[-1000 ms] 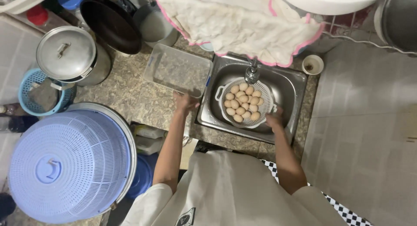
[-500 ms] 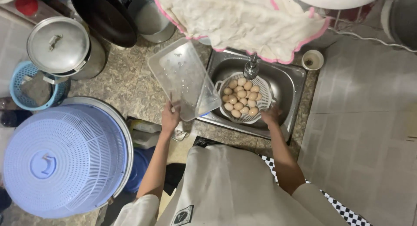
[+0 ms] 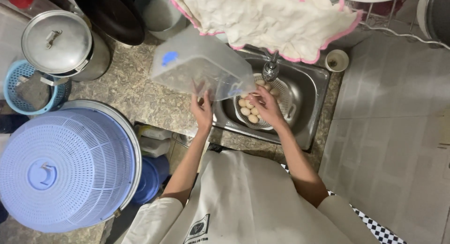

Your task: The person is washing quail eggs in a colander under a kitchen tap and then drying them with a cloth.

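My left hand (image 3: 202, 109) grips the near edge of a clear plastic container (image 3: 199, 68) and holds it up, tilted, over the counter beside the steel sink (image 3: 311, 96). My right hand (image 3: 267, 105) reaches into a white colander (image 3: 284, 105) of pale eggs (image 3: 248, 113) that sits in the sink under the tap (image 3: 271, 69). The right hand's fingers rest among the eggs; whether they hold one is hidden.
A cream cloth with pink trim (image 3: 267, 19) hangs above the sink. A lidded steel pot (image 3: 61, 45), a blue basket (image 3: 28, 87) and a black pan (image 3: 112, 14) stand on the speckled counter (image 3: 140, 91). A big blue perforated lid (image 3: 61, 169) covers a tub at left.
My left hand has lifted the clear container off the counter and swung it up toward the sink. My right hand moved from the colander's rim in among the eggs.
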